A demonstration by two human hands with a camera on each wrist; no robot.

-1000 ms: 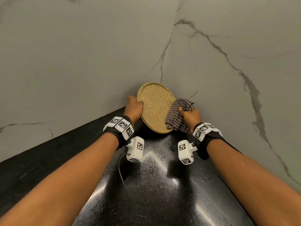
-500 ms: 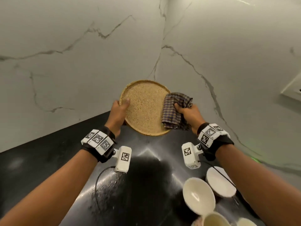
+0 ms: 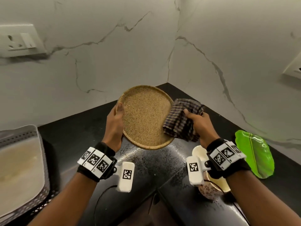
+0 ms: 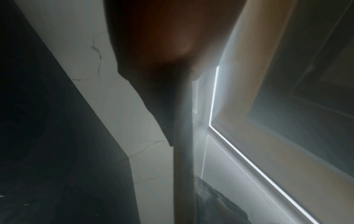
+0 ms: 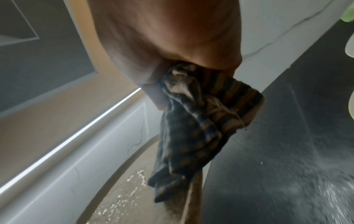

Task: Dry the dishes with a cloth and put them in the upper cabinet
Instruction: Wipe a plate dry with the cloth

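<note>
Plate: round speckled tan plate [image 3: 145, 116], tilted above the black counter [image 3: 78, 137], gripped at its rim by the left hand [image 3: 114, 126].
Cloth: checked cloth [image 3: 180, 119] bunched in the right hand [image 3: 197, 123], touching the plate's right edge.
Advice: wipe rim to rim (steady grip).
Right wrist view only: droplets on the plate [image 5: 122, 195].

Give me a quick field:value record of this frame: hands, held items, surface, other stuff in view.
left hand: grips the speckled brown plate at its left rim, thumb on the top face
right hand: holds the checked cloth, bunched, against the plate's right edge
plate state: held tilted above the black countertop, water droplets visible in the right wrist view
dishes waiting: cream bowls partly hidden under the right wrist
other: green leaf-shaped plate at right, perforated tray at left
cabinet: not in the head view
</note>
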